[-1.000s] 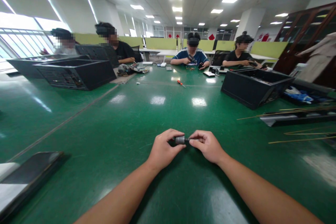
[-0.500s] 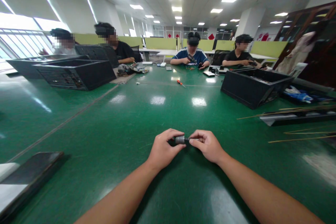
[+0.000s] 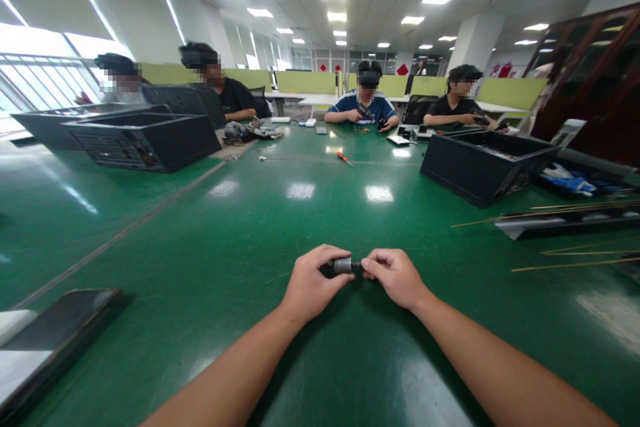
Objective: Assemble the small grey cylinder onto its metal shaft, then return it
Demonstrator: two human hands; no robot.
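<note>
Between my hands, just over the green table, is a small grey metal cylinder that looks like a little motor. My left hand grips it between thumb and fingers, and it lies level. A thin dark shaft sticks out of its right end. My right hand pinches the far end of this shaft, with thumb and fingertips closed; what exactly lies under those fingertips is hidden.
Farther off lies an orange screwdriver. Black computer cases stand at left and right. Thin rods jut in at the right. A dark flat panel is at near left. Several people sit working across the table.
My right hand has shifted very slightly at the shaft, and a bit more of the shaft shows. My left hand and the cylinder stay in place. A person walking in the right background has moved away.
</note>
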